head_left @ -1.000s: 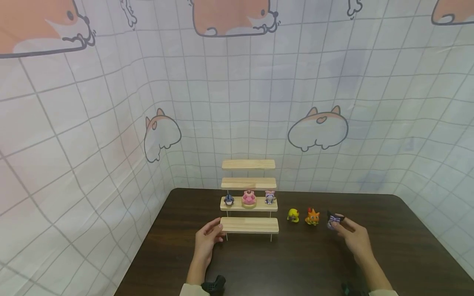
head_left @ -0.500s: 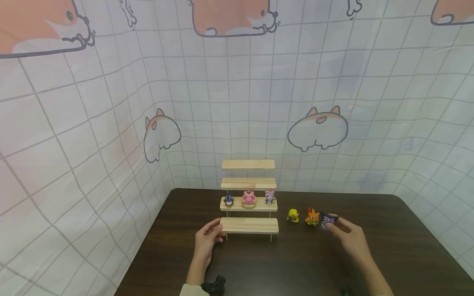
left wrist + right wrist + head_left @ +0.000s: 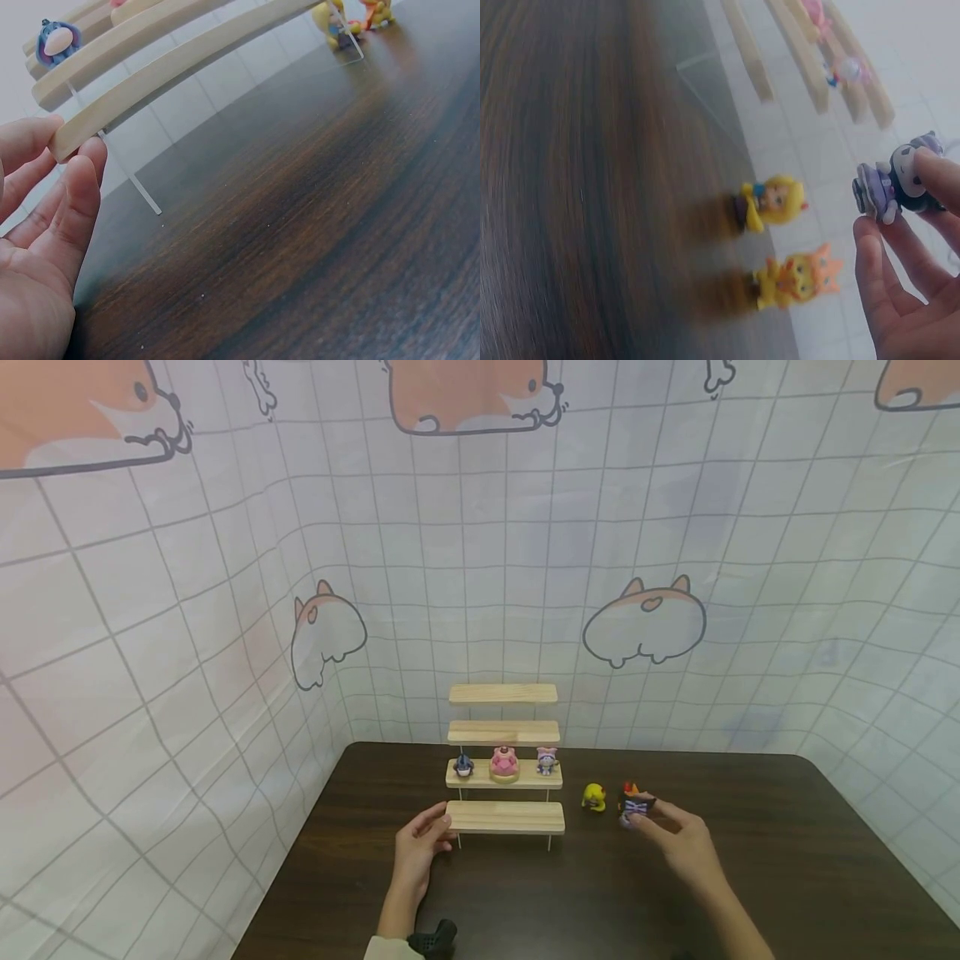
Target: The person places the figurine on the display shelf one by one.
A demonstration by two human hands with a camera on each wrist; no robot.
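1. Foreground, lower middle of the head view: a pale sleeve (image 3: 392, 948) and a black device (image 3: 435, 937) lay at the left wrist, over the dark wood-grain table (image 3: 555, 902).
2. Left hand (image 3: 416, 850), left of centre: thumb and fingers pinched the left end of the lowest board of the wooden stand (image 3: 506, 814).
3. Right hand (image 3: 684, 843), right of centre: thumb and fingertips were drawn together on the black-and-purple figurine (image 3: 885, 186), which was held clear of the table. In the right wrist view it occupied the right edge, its head partly covered by the thumb.
4. Orange figurine (image 3: 799, 279): it stood on the table, mostly hidden behind the held figurine in the head view.
5. Yellow figurine (image 3: 594, 797): it stood just left of the orange one, between it and the stand.
6. Second board from the bottom, centre: a blue figurine (image 3: 463, 766), a pink figurine (image 3: 505, 762) and a lilac figurine (image 3: 546, 761) stood from left to right, spaced apart.
7. Background: two further boards rose before a white gridded curtain (image 3: 510, 610) printed with orange-and-white dogs.
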